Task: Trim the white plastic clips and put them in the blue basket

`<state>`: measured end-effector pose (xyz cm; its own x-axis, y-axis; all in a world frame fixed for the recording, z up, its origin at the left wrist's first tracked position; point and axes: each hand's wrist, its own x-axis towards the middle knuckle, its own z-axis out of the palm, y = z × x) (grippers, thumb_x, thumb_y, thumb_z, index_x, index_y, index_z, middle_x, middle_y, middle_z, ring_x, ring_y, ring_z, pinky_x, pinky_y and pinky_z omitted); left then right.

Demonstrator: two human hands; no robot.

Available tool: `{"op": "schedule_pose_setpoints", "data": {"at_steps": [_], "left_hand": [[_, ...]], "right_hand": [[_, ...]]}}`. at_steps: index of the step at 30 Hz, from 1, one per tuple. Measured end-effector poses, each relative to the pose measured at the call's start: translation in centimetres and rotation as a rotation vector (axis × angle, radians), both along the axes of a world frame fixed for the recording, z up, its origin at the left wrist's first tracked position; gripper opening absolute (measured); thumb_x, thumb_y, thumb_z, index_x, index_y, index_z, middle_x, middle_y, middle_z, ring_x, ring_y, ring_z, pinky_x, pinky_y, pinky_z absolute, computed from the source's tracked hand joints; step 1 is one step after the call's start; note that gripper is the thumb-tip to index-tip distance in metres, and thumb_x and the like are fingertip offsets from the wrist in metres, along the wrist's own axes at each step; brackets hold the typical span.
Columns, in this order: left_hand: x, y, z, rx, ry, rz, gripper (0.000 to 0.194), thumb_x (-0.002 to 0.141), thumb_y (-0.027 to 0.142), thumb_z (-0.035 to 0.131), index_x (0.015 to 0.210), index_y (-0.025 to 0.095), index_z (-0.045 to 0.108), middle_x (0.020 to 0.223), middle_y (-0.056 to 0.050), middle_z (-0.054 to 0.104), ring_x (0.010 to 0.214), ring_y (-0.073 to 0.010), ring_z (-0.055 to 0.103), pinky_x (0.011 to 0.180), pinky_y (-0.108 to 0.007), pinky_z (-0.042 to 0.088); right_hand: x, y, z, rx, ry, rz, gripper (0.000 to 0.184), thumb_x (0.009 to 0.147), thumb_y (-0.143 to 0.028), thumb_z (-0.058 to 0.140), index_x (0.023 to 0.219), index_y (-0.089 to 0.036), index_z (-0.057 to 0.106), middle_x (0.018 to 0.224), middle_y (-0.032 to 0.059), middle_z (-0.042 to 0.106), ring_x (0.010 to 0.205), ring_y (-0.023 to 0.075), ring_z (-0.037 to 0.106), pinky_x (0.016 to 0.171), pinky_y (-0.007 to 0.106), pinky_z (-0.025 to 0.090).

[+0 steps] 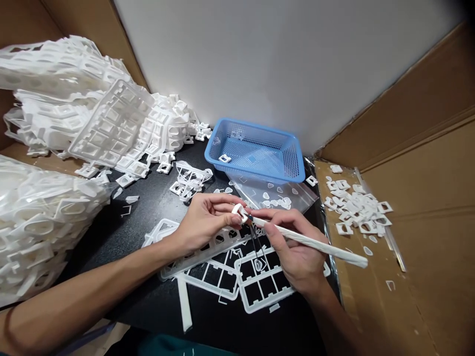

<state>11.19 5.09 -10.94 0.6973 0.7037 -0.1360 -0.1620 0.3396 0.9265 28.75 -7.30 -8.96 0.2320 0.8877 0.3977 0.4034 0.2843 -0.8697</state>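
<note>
Pinching a small white plastic piece [237, 209] between thumb and fingers in the left grip [208, 217], with fingertips pressed to its sides. Holding a long white-wrapped stick [315, 241] in the right grip [299, 249], closed around it like a pen, with its dark tip at the white plastic piece and its far end slanting out to the right, past the knuckles. Just beneath both grips, showing thin dark prongs [254, 241], partly hidden, above white lattice frames [260, 305] on the black bench [137, 296]. Nearer the body than the left grip, lying flat, a white strip [184, 302]. Beyond the grips, resting near the wall, a blue basket [256, 174] with a loose white piece [224, 158] inside, and partly under its front edge a clear bag [306, 197]. To the right of the right grip, heaped on cardboard [371, 277], many white pieces [365, 210]. Left of the left grip, piled high, white sheets [115, 123] and a bulging bag of white parts [40, 222]
</note>
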Motion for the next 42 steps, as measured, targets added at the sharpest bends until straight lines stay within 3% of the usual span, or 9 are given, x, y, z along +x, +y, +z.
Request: {"op": "schedule_pose_setpoints", "data": {"at_steps": [5, 10, 26, 33, 42], "left_hand": [[0.1, -0.3, 0.3, 0.033, 0.036, 0.031, 0.031, 0.073, 0.019, 0.093, 0.101, 0.013, 0.081, 0.088, -0.008, 0.083, 0.074, -0.0193, 0.079, 0.071, -0.026, 0.066], [0.2, -0.4, 0.2, 0.060, 0.022, 0.025, 0.028, 0.075, 0.019, 0.091, 0.100, 0.013, 0.082, 0.087, -0.007, 0.083, 0.076, -0.0182, 0.079, 0.072, -0.023, 0.065], [0.2, -0.7, 0.3, 0.139, 0.062, 0.048, 0.030, 0.075, 0.023, 0.091, 0.101, 0.013, 0.081, 0.091, -0.008, 0.083, 0.078, -0.0225, 0.081, 0.075, -0.031, 0.069], [0.2, -1.0, -0.1, 0.224, 0.078, 0.105, 0.029, 0.076, 0.019, 0.090, 0.103, 0.014, 0.081, 0.096, -0.008, 0.083, 0.086, -0.0237, 0.081, 0.082, -0.033, 0.070], [0.4, -1.3, 0.2, 0.219, 0.068, 0.097, 0.027, 0.077, 0.016, 0.088, 0.102, 0.012, 0.079, 0.096, -0.008, 0.083, 0.088, -0.0250, 0.082, 0.085, -0.034, 0.070]], "right_hand": [[0.1, 0.0, 0.4, -0.025, -0.011, 0.018, 0.009, 0.098, -0.015, 0.068, 0.099, -0.023, 0.068, 0.118, 0.0035, 0.080, 0.112, 0.0220, 0.077, 0.099, 0.041, 0.062], [0.2, 0.0, 0.5, -0.061, 0.007, 0.024, 0.007, 0.099, -0.017, 0.068, 0.100, -0.023, 0.069, 0.118, 0.0033, 0.080, 0.111, 0.0218, 0.077, 0.098, 0.040, 0.063], [0.2, -0.3, 0.7, -0.109, -0.036, 0.002, 0.005, 0.100, -0.021, 0.068, 0.096, -0.024, 0.067, 0.116, 0.0034, 0.081, 0.105, 0.0222, 0.078, 0.090, 0.038, 0.064], [0.5, -0.2, 0.8, -0.122, -0.214, 0.002, 0.007, 0.099, -0.019, 0.067, 0.097, -0.026, 0.067, 0.121, 0.0015, 0.079, 0.111, 0.0210, 0.077, 0.092, 0.036, 0.063], [0.0, 0.0, -0.9, 0.133, -0.581, 0.065, 0.026, 0.094, -0.003, 0.063, 0.113, -0.021, 0.068, 0.125, 0.0099, 0.077, 0.120, 0.0239, 0.074, 0.102, 0.040, 0.063]]}}
